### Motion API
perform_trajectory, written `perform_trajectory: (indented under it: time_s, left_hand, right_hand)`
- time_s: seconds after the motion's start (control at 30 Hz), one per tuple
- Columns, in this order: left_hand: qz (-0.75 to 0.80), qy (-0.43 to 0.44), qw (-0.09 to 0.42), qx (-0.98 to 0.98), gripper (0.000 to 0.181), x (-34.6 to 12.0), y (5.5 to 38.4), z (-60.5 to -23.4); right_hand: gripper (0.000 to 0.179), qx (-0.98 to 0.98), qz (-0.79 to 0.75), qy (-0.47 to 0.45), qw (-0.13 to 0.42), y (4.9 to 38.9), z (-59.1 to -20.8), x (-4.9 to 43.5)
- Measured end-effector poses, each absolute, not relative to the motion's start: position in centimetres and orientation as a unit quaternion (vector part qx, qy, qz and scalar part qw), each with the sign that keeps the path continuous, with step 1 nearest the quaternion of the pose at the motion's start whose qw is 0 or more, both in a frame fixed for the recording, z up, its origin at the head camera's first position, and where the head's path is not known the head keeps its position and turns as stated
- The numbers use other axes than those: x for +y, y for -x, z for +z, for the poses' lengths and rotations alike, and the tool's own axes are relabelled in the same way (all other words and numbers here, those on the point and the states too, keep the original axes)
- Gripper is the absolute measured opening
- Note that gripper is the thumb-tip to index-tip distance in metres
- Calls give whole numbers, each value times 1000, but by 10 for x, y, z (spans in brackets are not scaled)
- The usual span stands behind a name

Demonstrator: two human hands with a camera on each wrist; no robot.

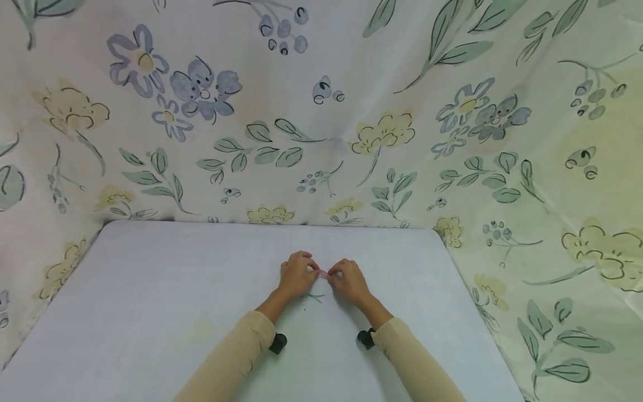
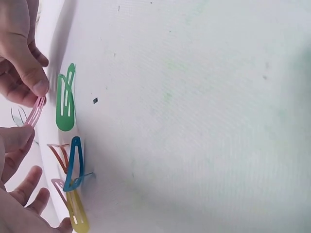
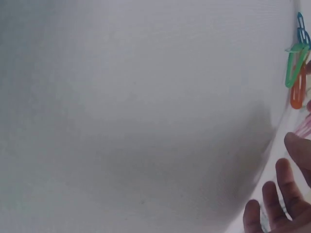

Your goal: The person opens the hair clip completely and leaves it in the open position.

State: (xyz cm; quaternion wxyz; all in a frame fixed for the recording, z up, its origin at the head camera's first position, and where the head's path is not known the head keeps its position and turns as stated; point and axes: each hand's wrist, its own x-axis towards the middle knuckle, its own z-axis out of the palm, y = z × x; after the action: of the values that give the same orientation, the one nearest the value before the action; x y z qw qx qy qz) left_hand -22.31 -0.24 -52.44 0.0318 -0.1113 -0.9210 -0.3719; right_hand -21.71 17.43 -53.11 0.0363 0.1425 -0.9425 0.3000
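A pink snap hair clip (image 2: 35, 112) is pinched between my two hands, above the white table. My left hand (image 1: 298, 274) holds one end with thumb and finger; in the left wrist view its other fingers spread loosely. At the opposite end, my right hand (image 1: 349, 282) pinches the clip, and its remaining fingers show partly bent in the right wrist view. Close by are a green clip (image 2: 64, 109), a blue clip (image 2: 74, 165), an orange clip (image 2: 59, 156), a yellow clip (image 2: 77, 211) and a second pink clip (image 2: 59, 188), partly overlapping.
The white table (image 1: 176, 296) stretches out on both sides of the arms. Behind it hangs a floral cloth (image 1: 301, 111). Dark wrist cameras sit under both cuffs. A small dark speck (image 2: 95, 100) lies on the tabletop.
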Motion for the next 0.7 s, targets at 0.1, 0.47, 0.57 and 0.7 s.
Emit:
perform_trajectory:
  time_s: [0.1,0.47,0.57,0.7]
  left_hand:
    - [-391,117,32,-912,5,-5,221,-521]
    - [-536,113,-25,-836,9,-19,218,-499]
    - [-567,92,-54,-817,12,-23,218,-495]
    - [-605,42,-116,-786,17,-27,219,-491]
  right_hand:
    - [6,-930,323,-172,47,216,-529,176]
    - [15,-856,504,-98,-62,216,-511,181]
    - [18,-831,544,-79,-88,216,-505,181]
    - [24,-788,598,-72,-128,216,-499,182]
